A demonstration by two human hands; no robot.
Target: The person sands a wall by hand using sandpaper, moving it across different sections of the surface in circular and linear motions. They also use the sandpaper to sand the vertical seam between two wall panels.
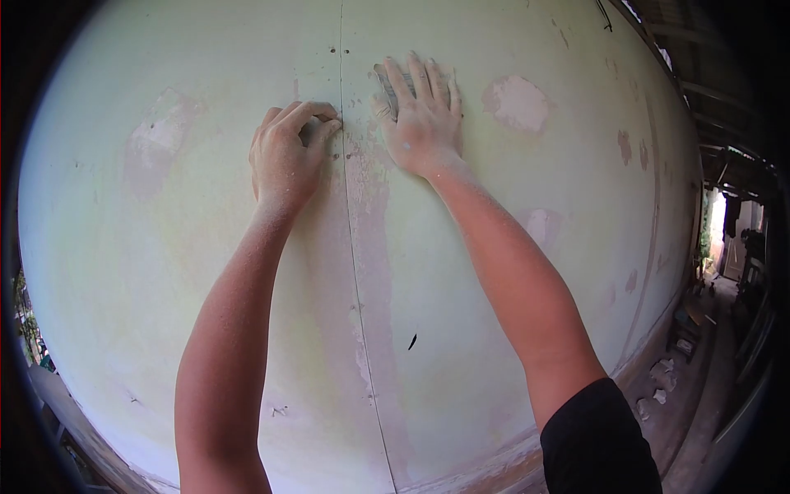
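A pale green wall [444,272] with patches of filler fills the view, and a thin vertical seam [352,255] runs down its middle. Just left of the seam, my left hand [288,148] rests against the wall with its fingers curled and the thumb near the index finger; whatever it may hold is hidden. Right of the seam, my right hand [424,119] lies flat with fingers spread, pressing a dark grey sheet [383,81] to the wall. Only the sheet's edge shows beside the fingers. Pale dust coats both hands.
Screw heads [333,51] dot the wall along the seam. A whitish patch [520,103] lies to the right, another [158,136] to the left. At the far right a narrow passage [708,370] holds pale scraps [661,396] on its floor, under a dark roof.
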